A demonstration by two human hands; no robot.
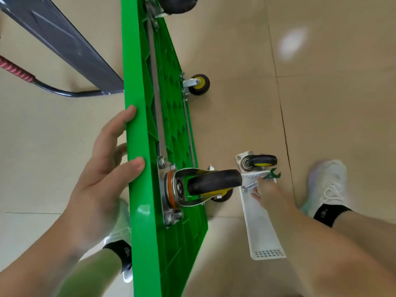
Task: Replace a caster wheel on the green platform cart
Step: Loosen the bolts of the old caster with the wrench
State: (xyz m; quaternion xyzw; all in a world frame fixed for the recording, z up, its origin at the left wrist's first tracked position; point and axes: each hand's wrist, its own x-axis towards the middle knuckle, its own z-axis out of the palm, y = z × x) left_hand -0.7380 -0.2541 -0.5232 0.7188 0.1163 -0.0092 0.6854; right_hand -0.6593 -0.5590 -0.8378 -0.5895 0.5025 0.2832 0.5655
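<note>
The green platform cart (139, 125) stands on its side on the floor, underside facing right. My left hand (102, 179) grips its upper edge, fingers curled over the rim. A black caster wheel (214, 182) with a yellow hub is bolted to the underside near me. A loose spare caster (260, 161) lies on the floor to the right. My right hand (264, 191) reaches down into a white tray (263, 232) and pinches a green-ended wrench (272, 174); a second silver wrench (248, 186) lies beside it.
Two more casters (198, 84) are fixed further along the cart. A grey folded cart deck (64, 43) with a red-gripped handle (15, 69) lies at the upper left. My feet in white shoes (327, 185) stand on both sides of the cart on the beige tiled floor.
</note>
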